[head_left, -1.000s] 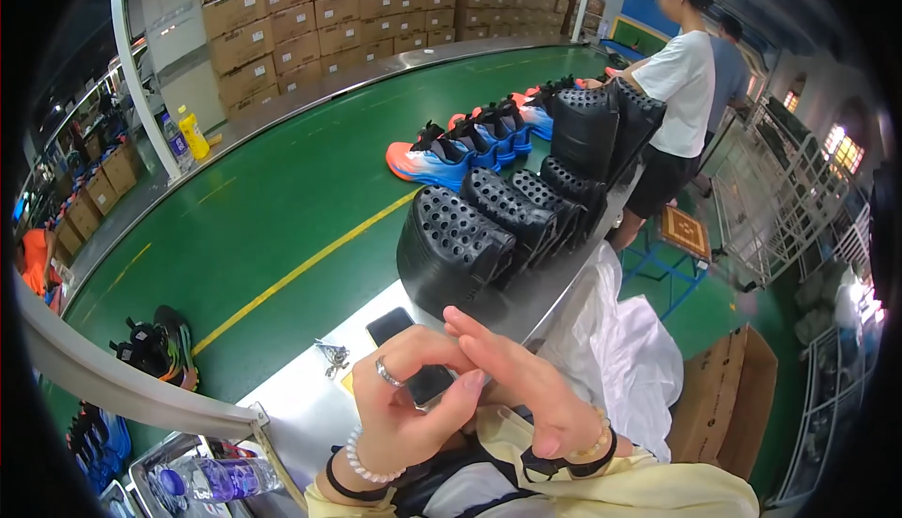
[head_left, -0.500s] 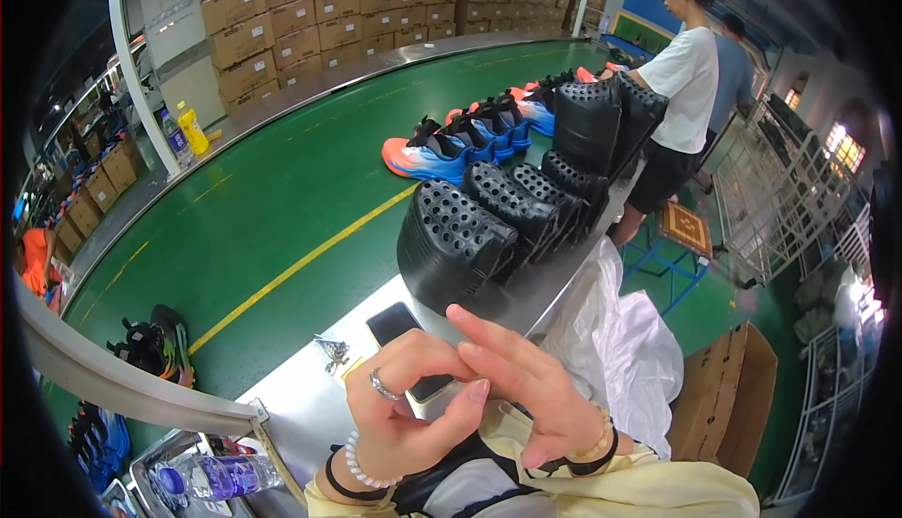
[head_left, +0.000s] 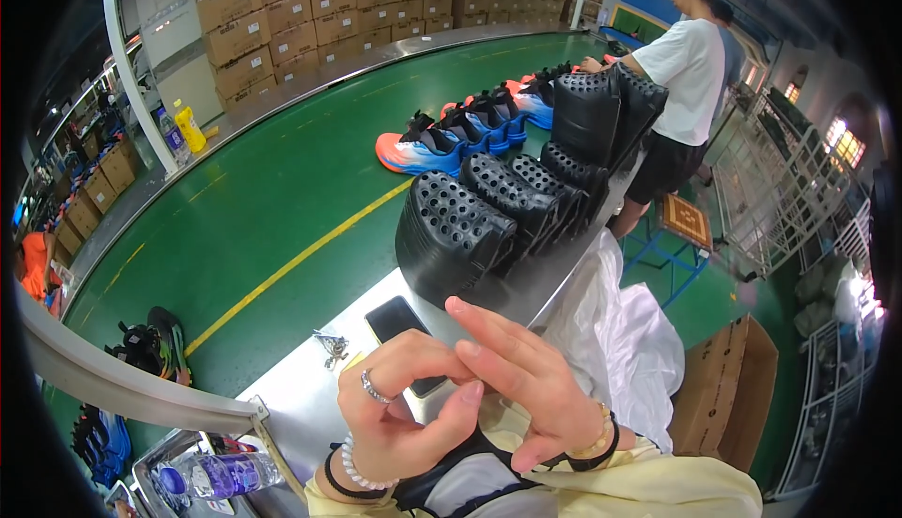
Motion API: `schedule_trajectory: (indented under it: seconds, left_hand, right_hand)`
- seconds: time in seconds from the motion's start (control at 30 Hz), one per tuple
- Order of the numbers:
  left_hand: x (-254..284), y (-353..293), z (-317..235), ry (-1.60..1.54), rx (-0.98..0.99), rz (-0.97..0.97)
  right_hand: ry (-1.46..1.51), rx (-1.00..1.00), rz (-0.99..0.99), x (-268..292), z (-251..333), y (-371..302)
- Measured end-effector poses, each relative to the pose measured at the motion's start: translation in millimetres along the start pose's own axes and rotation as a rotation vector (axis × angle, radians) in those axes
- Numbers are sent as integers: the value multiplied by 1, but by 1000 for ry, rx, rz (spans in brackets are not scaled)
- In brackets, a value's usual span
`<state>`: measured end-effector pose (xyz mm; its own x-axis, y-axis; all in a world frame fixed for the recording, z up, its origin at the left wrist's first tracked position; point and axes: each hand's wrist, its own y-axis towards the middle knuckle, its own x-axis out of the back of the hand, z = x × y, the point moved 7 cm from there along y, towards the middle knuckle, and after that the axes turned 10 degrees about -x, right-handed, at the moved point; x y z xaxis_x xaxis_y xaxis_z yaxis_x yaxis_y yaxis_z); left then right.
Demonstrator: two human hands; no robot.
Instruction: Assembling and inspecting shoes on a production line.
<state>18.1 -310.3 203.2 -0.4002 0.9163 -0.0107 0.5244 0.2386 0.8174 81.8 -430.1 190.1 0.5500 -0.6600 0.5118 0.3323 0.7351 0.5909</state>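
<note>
My left hand, with a ring and a beaded bracelet, is curled, its thumb and forefinger drawn toward each other against the fingers of my right hand. Those fingers hide the left fingertips, so I cannot tell whether anything small is between them. My right hand is held with its fingers stretched out and its thumb apart. Both hands are above the near end of a metal table. Just beyond them lie a dark-screened phone and a small bunch of keys.
Black perforated toe-shaped blocks stand beyond my hands. Blue-and-orange sports shoes line the green belt. White plastic sheeting and a cardboard box are at right. A water bottle lies lower left; a co-worker stands far right.
My hands keep nearly the same pose, touching each other. The co-worker's arm now reaches further out over the shoes. The view has shifted slightly.
</note>
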Motion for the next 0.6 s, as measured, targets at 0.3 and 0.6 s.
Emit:
schedule_trajectory:
  seconds: [0.3,0.6]
  left_hand:
    - [1,-1,0,140,-22,4]
    - [-4,-1,-14,404,-253,-12]
  right_hand:
    - [-153,-31,13,1,4,1]
    - [75,-50,146,1,2,0]
